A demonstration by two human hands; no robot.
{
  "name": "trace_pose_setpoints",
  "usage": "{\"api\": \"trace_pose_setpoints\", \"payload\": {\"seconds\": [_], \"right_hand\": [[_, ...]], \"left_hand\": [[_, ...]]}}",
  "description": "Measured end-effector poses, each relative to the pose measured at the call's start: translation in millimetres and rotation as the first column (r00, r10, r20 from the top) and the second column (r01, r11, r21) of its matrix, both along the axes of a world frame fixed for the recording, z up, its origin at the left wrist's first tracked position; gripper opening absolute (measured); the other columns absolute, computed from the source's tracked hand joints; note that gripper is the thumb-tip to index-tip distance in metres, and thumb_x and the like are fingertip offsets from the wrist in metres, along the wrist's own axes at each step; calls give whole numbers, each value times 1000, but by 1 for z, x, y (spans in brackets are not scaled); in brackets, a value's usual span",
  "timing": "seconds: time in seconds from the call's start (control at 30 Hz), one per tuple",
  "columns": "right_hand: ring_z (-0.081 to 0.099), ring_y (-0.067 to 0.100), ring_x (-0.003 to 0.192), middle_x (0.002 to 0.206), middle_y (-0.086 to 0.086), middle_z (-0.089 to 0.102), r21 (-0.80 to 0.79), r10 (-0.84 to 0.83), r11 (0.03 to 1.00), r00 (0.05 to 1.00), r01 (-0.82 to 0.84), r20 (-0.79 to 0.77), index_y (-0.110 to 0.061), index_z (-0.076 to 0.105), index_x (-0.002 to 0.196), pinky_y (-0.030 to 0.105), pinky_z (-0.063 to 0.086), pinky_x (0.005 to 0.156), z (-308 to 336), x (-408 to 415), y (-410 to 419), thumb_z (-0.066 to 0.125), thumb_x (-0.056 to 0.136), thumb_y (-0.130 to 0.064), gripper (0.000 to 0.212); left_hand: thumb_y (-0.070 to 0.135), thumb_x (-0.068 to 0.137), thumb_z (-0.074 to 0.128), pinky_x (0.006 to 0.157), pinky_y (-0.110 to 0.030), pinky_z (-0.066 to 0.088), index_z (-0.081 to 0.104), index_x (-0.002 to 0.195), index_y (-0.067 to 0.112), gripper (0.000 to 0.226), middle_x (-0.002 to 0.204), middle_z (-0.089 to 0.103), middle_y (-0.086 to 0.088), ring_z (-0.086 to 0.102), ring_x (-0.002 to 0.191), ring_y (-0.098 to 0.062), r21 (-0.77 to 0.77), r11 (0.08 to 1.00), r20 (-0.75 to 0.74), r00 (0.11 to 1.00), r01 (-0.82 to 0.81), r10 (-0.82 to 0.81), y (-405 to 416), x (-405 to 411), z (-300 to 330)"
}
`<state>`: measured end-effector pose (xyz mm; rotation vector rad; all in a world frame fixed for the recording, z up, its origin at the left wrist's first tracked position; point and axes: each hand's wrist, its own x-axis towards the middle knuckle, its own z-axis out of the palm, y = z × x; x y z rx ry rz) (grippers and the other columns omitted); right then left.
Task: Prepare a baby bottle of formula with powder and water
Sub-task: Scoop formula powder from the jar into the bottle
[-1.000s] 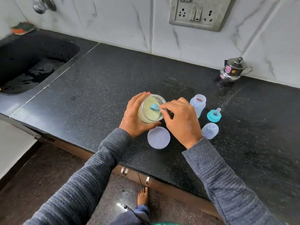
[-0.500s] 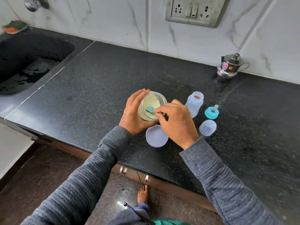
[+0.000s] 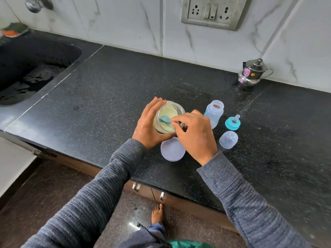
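A clear jar (image 3: 167, 119) of pale yellow powder is tilted toward me on the black counter (image 3: 111, 97), and my left hand (image 3: 149, 126) grips its side. My right hand (image 3: 194, 135) pinches the handle of a small teal scoop (image 3: 164, 119) whose bowl is inside the jar's mouth. Just right of the jar the open translucent baby bottle (image 3: 214, 112) stands upright. Its teal ring with the teat (image 3: 232, 122) and the clear dome cap (image 3: 228, 139) lie further right. The jar's round lid (image 3: 172, 151) lies flat below my hands.
A black sink (image 3: 30, 68) is set in the counter at the left. A small steel pot with a lid (image 3: 251, 75) stands at the back right by the wall. A switch plate (image 3: 211, 11) is on the marble wall. The counter's front edge is near my body.
The scoop has gone deeper into the jar, toward its near side, with my right hand following. My left hand keeps hold of the jar.
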<state>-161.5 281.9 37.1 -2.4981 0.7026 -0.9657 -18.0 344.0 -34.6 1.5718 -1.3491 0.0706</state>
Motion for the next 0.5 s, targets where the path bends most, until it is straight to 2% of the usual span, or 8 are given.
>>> {"api": "trace_pose_setpoints", "payload": {"seconds": [0.07, 0.17, 0.23, 0.33, 0.5], "right_hand": [[59, 24, 67, 77, 5, 73, -3, -21, 1000, 999, 21, 44, -8, 75, 85, 30, 47, 60, 0, 0, 2, 71, 75, -6, 11], [58, 27, 63, 70, 8, 70, -65, -86, 994, 991, 93, 103, -6, 73, 81, 34, 50, 56, 1, 0, 0, 67, 77, -6, 7], [57, 29, 61, 66, 10, 67, -128, -121, 983, 988, 132, 91, -5, 71, 77, 40, 51, 55, 1, 2, -3, 64, 79, -6, 7], [55, 29, 60, 61, 7, 65, -181, -129, 974, 991, 133, 34, -7, 70, 71, 39, 48, 56, -5, 8, 0, 64, 78, -8, 10], [55, 27, 60, 64, 3, 69, -78, -85, 993, 996, 88, 33, -12, 73, 73, 32, 44, 62, -6, 8, 9, 68, 74, -10, 5]], "left_hand": [[44, 61, 81, 113, -23, 28, 37, 132, 17, 88, 136, 42, -7, 35, 135, -24, 0, 1000, -9, 1000, 5, -5, 0, 0, 0], [49, 62, 78, 112, -27, 31, 37, 132, 17, 87, 135, 42, -4, 37, 133, -24, -7, 1000, 6, 1000, -5, 6, 1, -1, 2], [49, 61, 78, 112, -24, 31, 36, 132, 17, 89, 135, 41, -2, 38, 132, -23, -12, 1000, 2, 1000, -7, 7, 1, -3, 3], [44, 61, 80, 110, -17, 29, 36, 132, 16, 88, 135, 42, -4, 38, 132, -21, -17, 1000, -21, 1000, 3, -3, 1, -5, 3], [41, 63, 77, 109, -15, 29, 35, 131, 15, 84, 134, 42, -5, 39, 130, -21, -31, 999, -51, 999, 7, -8, 1, -6, 2]]}}
